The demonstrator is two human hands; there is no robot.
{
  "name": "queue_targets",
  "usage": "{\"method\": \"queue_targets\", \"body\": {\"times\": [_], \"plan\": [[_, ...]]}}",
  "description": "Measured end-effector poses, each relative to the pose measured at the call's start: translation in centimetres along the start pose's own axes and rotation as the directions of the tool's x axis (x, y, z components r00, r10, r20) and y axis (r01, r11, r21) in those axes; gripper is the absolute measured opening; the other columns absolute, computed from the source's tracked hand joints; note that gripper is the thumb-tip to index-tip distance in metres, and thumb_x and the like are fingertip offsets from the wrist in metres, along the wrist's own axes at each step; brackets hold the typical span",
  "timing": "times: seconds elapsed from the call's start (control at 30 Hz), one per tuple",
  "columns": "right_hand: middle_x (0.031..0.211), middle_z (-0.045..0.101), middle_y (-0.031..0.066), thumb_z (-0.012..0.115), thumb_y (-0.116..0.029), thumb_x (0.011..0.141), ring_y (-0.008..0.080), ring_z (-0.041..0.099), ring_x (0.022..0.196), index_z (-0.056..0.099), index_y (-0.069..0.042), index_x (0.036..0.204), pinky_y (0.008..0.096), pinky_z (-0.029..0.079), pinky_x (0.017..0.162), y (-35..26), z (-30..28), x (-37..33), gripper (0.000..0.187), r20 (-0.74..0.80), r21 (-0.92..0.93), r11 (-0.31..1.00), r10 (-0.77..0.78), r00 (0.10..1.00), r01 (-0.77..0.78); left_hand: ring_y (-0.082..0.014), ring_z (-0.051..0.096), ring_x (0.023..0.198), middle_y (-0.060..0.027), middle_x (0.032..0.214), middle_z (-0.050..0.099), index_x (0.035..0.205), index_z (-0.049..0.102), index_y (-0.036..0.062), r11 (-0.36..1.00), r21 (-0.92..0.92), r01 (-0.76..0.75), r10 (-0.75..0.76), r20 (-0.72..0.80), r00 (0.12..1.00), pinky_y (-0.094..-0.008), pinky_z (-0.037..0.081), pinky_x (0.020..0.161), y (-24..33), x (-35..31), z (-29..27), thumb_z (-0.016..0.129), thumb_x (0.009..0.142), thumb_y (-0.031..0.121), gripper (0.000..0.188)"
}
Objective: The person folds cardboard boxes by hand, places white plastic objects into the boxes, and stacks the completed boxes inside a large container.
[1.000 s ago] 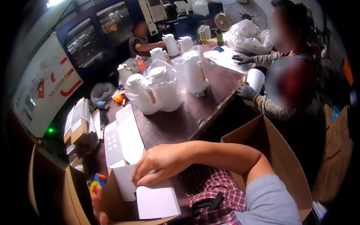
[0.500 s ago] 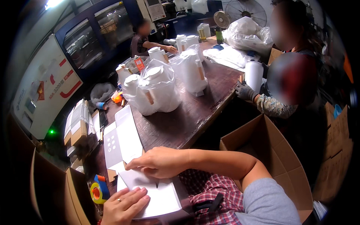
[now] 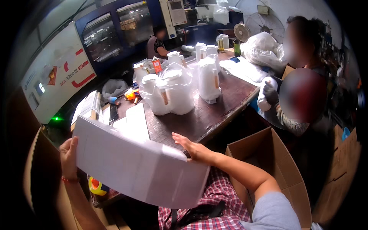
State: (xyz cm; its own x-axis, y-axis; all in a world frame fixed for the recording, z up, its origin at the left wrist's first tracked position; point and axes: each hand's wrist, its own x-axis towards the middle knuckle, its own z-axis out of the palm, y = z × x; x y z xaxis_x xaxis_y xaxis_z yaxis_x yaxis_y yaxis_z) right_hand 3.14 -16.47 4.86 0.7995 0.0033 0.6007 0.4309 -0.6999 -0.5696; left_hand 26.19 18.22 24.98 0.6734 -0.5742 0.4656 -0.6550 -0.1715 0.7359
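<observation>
Your left hand (image 3: 69, 159) grips the left edge of a flat white carton blank (image 3: 138, 166), fingers wrapped behind it and thumb side showing, holding it up tilted in front of you. Your right hand (image 3: 191, 147) is open with fingers spread, pressed against the blank's upper right corner. Beyond that hand, on the dark wooden surface (image 3: 214, 111), stand bagged white jugs (image 3: 172, 94). Just right of your right forearm sits an open cardboard box (image 3: 283, 168).

My left hand (image 3: 69, 158): grips white flat box (image 3: 140, 165), lower left
My right hand (image 3: 191, 147): fingers spread behind its right edge, centre
</observation>
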Motion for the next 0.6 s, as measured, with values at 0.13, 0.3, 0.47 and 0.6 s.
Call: {"method": "queue_targets", "body": {"times": [0.13,0.3,0.47,0.6], "plan": [[0.138,0.044,0.0114,0.064,-0.006,0.09,0.0173,0.047,0.118,0.037,-0.002,0.144,0.0342,0.041,0.1,-2.6,-1.1,-2.4,0.06,-0.049,0.72,0.686,0.198,0.979,-0.103,-0.008,0.058,0.063,-0.0004,0.074,0.064,0.082,0.065,0.0045,0.872,-0.307,0.381,-0.385,0.051,0.921,-0.0237,0.047,0.058,-8.5,-3.7,4.4,0.051,0.102,0.029,0.034],[0.073,0.065,0.0089,0.06,-0.009,0.093,0.0132,0.062,0.064,0.058,0.003,0.123,0.0274,0.051,0.061,-6.9,-5.0,-1.2,0.032,-0.178,0.22,0.953,0.25,0.952,-0.209,-0.0201,0.059,0.109,-0.0127,0.124,0.058,0.133,0.049,0.0002,0.865,-0.212,0.455,-0.325,0.453,0.83,-0.0331,0.047,0.093,-9.9,-10.9,12.3,0.05,0.098,0.048,0.059],[0.079,0.066,0.0242,0.061,-0.016,0.092,0.0363,0.067,0.069,0.058,0.006,0.118,0.0397,0.054,0.062,-7.5,-1.5,0.3,0.034,-0.212,-0.122,0.988,0.066,0.975,-0.094,-0.0221,0.048,0.124,-0.0089,0.143,0.046,0.147,0.031,0.0051,0.727,-0.652,0.217,-0.087,0.225,0.97,-0.0355,0.035,0.107,-4.4,-6.8,14.7,0.037,0.097,0.061,0.075],[0.085,0.069,0.0203,0.063,-0.026,0.094,0.0284,0.07,0.074,0.058,0.005,0.121,0.0349,0.054,0.066,-7.2,-2.3,2.5,0.041,0.191,0.168,0.955,0.212,0.958,-0.245,-0.0201,0.047,0.122,-0.0124,0.131,0.048,0.142,0.031,0.0024,0.753,-0.636,0.168,-0.178,0.049,0.983,-0.0336,0.039,0.103,-1.7,-4.2,16.8,0.061,0.089,0.015,0.062]]}}
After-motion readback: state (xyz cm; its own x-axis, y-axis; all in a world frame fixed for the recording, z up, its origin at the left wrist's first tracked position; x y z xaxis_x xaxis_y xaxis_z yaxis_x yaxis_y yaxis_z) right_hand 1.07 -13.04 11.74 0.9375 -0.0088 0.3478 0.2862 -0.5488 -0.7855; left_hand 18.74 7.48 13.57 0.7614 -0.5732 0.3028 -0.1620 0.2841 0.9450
